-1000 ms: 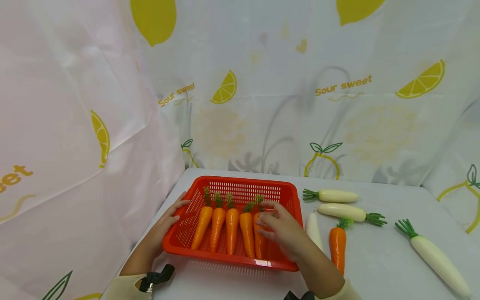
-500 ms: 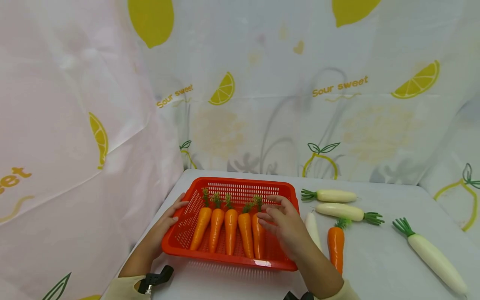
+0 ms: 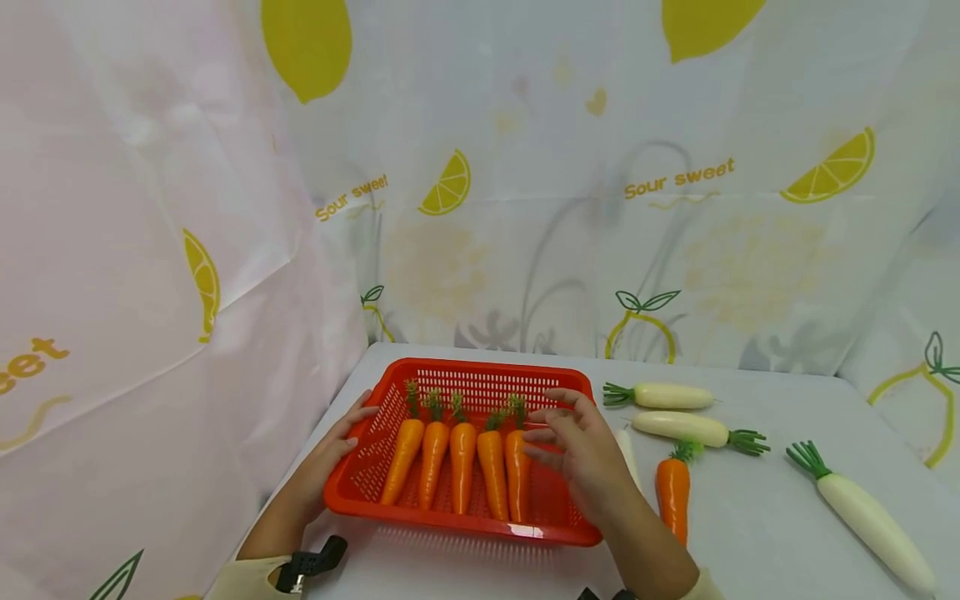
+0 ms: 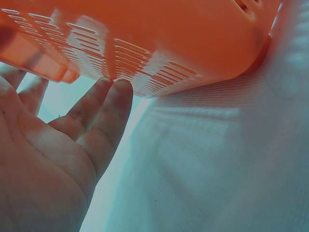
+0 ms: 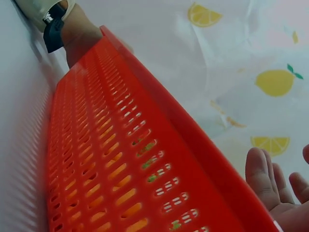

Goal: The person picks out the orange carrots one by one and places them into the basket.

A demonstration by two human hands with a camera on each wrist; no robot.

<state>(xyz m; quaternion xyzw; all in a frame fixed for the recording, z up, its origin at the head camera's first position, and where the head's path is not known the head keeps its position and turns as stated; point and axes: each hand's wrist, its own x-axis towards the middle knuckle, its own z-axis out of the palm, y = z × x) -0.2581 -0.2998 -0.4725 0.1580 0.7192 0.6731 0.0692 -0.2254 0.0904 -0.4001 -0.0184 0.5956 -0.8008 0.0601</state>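
Note:
A red plastic basket with slotted walls sits on the table, several orange carrots lying side by side in it, leafy ends to the back. At its left side is my left hand. In the left wrist view, fingertips touch the slotted outer wall from outside, fingers nearly straight. My right hand hovers over the basket's right side, fingers loosely bent, next to the rightmost carrot and holding nothing. In the right wrist view its fingers show beyond the basket rim.
Right of the basket lie a loose carrot and several white radishes: one at the back, one in front of it, one farther right, and one partly hidden behind my right hand. Lemon-print cloth hangs behind the table.
My right hand has drifted slightly right, away from the rightmost carrot. The left hand stays at the basket's left side, and the carrots have not moved within the basket.

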